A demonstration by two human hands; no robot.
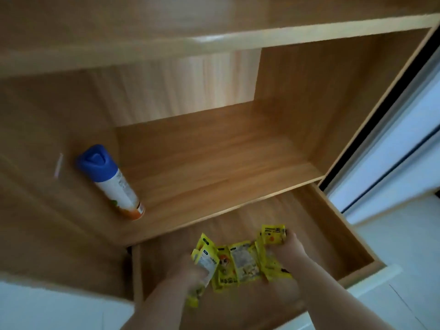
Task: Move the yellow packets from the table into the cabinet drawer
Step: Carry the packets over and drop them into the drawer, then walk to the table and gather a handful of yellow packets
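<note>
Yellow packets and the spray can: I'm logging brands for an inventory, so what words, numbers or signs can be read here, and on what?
Yellow printed packets: dark lettering and white label panels show, but all of it is too blurred to read.
White spray can with a blue cap: small print on its label, too blurred to read.
Wooden cabinet drawer: no text visible.
So nothing here is legible.

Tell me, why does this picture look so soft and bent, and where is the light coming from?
Head view: everything is smeared by blur, so print on the yellow packets is unreadable; the wide lens bows the shelf edge, which carries a pale glare patch; the brightest area is the washed-out white panel at right; the drawer lies in shade.
</note>
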